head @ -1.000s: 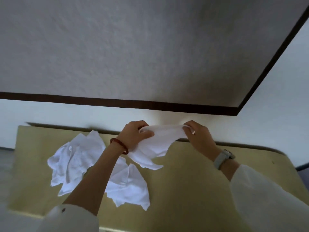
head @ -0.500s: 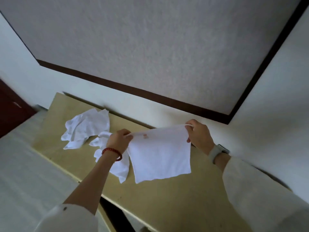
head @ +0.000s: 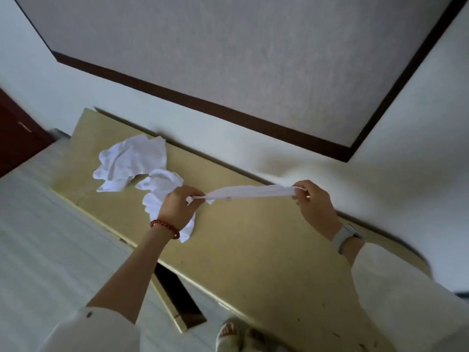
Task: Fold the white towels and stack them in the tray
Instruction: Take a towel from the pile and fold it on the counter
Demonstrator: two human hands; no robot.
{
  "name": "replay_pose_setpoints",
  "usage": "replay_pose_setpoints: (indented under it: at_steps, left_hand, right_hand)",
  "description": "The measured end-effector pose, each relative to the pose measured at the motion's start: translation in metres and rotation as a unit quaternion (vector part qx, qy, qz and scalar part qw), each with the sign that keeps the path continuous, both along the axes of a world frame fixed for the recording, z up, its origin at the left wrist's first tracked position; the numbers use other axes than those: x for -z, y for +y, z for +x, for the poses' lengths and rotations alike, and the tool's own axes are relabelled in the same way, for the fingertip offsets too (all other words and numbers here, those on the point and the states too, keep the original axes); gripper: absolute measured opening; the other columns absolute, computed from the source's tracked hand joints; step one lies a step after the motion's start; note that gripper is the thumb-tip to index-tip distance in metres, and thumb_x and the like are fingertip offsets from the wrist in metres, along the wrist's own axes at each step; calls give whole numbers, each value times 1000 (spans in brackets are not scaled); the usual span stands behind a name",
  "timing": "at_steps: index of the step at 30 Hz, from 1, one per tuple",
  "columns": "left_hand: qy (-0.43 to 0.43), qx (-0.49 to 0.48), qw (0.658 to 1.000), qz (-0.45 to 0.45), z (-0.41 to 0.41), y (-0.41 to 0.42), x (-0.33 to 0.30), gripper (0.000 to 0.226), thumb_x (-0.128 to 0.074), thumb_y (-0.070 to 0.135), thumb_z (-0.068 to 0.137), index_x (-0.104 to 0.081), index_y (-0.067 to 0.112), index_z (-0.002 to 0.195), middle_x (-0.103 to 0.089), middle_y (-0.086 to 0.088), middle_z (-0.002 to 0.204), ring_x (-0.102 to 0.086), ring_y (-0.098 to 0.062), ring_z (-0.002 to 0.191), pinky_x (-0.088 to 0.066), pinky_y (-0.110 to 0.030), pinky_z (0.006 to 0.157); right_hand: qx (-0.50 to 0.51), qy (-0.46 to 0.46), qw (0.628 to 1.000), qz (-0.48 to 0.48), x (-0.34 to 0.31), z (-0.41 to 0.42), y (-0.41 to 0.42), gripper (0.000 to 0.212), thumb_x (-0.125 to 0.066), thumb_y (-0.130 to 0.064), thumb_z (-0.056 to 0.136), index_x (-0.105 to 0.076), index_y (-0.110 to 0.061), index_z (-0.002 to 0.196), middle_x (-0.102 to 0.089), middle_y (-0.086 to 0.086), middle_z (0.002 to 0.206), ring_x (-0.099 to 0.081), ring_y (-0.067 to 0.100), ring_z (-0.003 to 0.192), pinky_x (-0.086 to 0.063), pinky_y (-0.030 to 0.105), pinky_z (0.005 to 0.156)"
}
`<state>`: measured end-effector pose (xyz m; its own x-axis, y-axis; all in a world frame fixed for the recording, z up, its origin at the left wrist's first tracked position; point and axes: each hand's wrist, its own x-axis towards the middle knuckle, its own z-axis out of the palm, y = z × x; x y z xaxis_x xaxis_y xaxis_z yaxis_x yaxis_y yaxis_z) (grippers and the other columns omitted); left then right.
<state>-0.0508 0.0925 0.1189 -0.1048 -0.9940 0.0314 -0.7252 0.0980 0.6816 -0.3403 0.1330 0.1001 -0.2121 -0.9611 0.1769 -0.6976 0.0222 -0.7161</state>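
A: We start with the table (head: 253, 250), since it carries everything. It is long and tan, set against the wall. No tray shows anywhere, so we cannot say where the stack will go.

B: Then the loose towels. One crumpled towel (head: 132, 161) lies at the far left of the table, and a second towel (head: 162, 191) lies just beside it, partly behind our left wrist. Both look thin and limp, white, heavily creased.

A: And the held towel (head: 251, 193)?

B: It hangs above the table, stretched between our hands, so we see it almost edge-on as a narrow white band. A tiny reddish mark sits near its left end.

A: How will it handle, in our judgement?

B: Light, soft, no stiffness at all. It sags wherever we don't support it, so we think the corners are the places to hold, pulled slightly taut.

A: Which is what we have. Our left hand (head: 180, 207) has its fingers curled, pinching the left end.

B: Our right hand (head: 314, 207) pinches the right end between thumb and fingers, the rest of the fingers bent.
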Motion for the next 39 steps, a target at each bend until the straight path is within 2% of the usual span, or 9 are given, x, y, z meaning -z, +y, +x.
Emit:
replay_pose_setpoints:
  at_steps: [3, 6, 10, 14, 20, 23, 26, 29, 39]
  left_hand:
    - [-23, 45, 996, 79, 4, 32, 58, 10, -68, 7, 80, -72, 6, 89, -68, -7, 94, -61, -25, 90, -44, -28, 83]
    - [-50, 91, 978, 181, 4, 62, 106, 15, -68, 10, 82, -71, 5, 95, -68, -9, 102, -61, -25, 100, -41, -25, 87]
    - [-44, 123, 949, 288, -2, 81, 146, 23, -62, 19, 87, -69, 5, 104, -67, -9, 108, -58, -22, 106, -39, -26, 89]
    - [9, 68, 959, 273, -16, 70, 160, 21, -54, 14, 92, -67, -1, 95, -62, -11, 79, -54, -23, 80, -35, -25, 66]
    - [93, -67, 969, 217, -40, 31, 169, 11, -53, 12, 92, -62, 5, 94, -53, 4, 71, -47, -9, 67, -37, -9, 56]
    - [101, -111, 969, 195, -46, 16, 181, 17, -55, 13, 91, -64, 2, 99, -53, 8, 69, -49, -13, 69, -36, -6, 56]
    - [100, -136, 966, 194, -50, 8, 193, 16, -56, 14, 90, -65, 5, 99, -54, 9, 67, -47, -4, 62, -37, -4, 53]
    - [89, -147, 967, 186, -51, 1, 201, 18, -56, 19, 90, -66, 8, 101, -59, 3, 76, -53, -12, 72, -43, -21, 65]
    - [24, -156, 971, 181, -52, -14, 211, 18, -57, 28, 87, -68, 15, 94, -62, 4, 81, -55, -16, 80, -39, -25, 69]
  right_hand:
    - [-26, 43, 993, 109, 52, -8, 41, 15, -49, -2, 90, -63, 0, 97, -66, 14, 88, -61, 30, 81, -36, 23, 67]
    - [-51, 68, 971, 225, 96, -17, 80, 20, -48, -6, 92, -61, 1, 105, -66, 19, 99, -60, 34, 92, -38, 30, 72]
    - [-44, 83, 944, 315, 132, -25, 107, 23, -46, -11, 93, -60, -4, 110, -64, 16, 107, -57, 31, 98, -30, 25, 69]
    - [-3, 44, 961, 272, 142, -25, 95, 18, -48, -9, 92, -61, -1, 101, -64, 17, 93, -56, 29, 84, -29, 26, 64]
    - [81, -46, 971, 219, 149, -15, 46, 13, -46, -10, 92, -58, -5, 90, -52, -1, 73, -48, 18, 74, -30, 23, 54]
    - [111, -55, 971, 203, 163, -14, 25, 19, -45, -7, 89, -62, -4, 99, -56, 2, 86, -49, 15, 81, -31, 18, 65]
    - [126, -60, 972, 188, 173, -14, 15, 20, -46, -4, 88, -63, -4, 97, -59, 4, 84, -50, 15, 78, -30, 16, 63]
    - [128, -62, 974, 176, 183, -15, 10, 19, -46, -1, 87, -63, -2, 96, -53, -5, 72, -49, 15, 73, -31, 15, 58]
    - [139, -21, 979, 150, 197, -15, 3, 18, -45, -1, 86, -63, -1, 92, -57, 1, 79, -51, 16, 74, -35, 21, 67]
